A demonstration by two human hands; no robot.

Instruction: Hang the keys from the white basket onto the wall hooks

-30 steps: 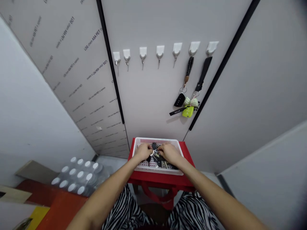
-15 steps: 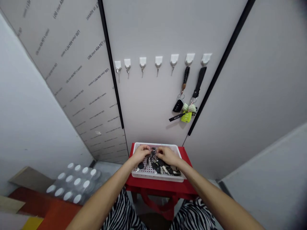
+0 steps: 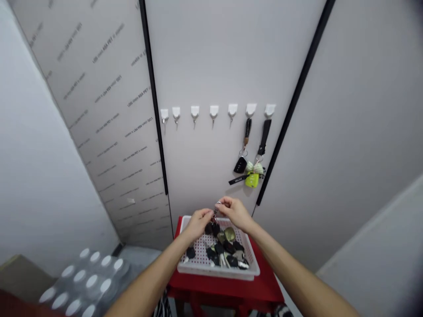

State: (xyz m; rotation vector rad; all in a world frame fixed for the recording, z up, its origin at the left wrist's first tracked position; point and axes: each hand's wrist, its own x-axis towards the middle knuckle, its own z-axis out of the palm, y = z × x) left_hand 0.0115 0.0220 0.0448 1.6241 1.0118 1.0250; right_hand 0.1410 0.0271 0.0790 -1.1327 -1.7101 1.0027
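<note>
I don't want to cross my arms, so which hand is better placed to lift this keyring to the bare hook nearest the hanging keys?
Probably your right hand: it seems to pinch the keyring and sits nearly below that hook. Your left hand is lower and farther left.

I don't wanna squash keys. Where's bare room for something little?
In the white basket, bare floor shows between the lone black key at left and the heaped keys. The red top is bare along the basket's near side. Crowded: the basket's right half.

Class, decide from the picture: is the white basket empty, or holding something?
Not empty: keys lie in the basket, covering its floor only partly.
</note>
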